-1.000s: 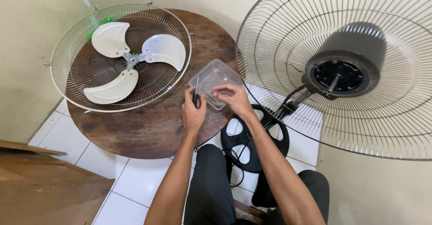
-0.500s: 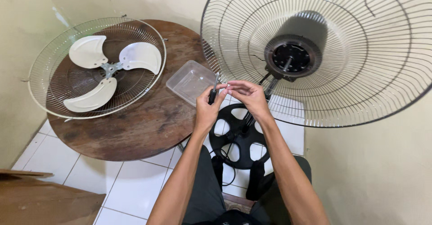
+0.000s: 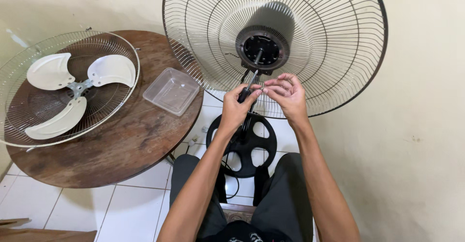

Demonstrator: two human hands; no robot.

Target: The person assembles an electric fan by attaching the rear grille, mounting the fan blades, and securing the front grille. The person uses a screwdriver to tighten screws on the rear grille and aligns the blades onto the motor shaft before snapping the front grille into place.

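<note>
At the centre of the frame, just below the fan's motor hub [image 3: 262,50], the left hand [image 3: 236,107] is curled tight around the dark handle of a screwdriver [image 3: 249,88], whose thin metal shaft points up and slightly right toward the hub. The right hand [image 3: 286,93] sits just beside it, thumb and fingertips pinched together at the shaft's tip; something small may be held there, but it is too small to tell. The screwdriver looks light and stiff, its handle likely grippy enough for a 1-handed wrap, while the bare shaft is slim and smooth and probably best steadied only by fingertips, as here. Behind both hands, filling the upper middle of the frame, stands the rear wire guard [image 3: 334,53], a springy cage of thin wires that would likely flex if pushed, so the rim or the hub seems the firmer place to brace. The black round base [image 3: 242,145] sits on the tiled floor at lower centre, between the person's knees. At the left, a round wooden table [image 3: 126,140] carries the detached front guard [image 3: 14,77] with a 3-bladed pale fan blade [image 3: 77,84] lying in it; the blades look thin and light. A clear plastic tray [image 3: 172,91] rests near the table's right edge.
</note>
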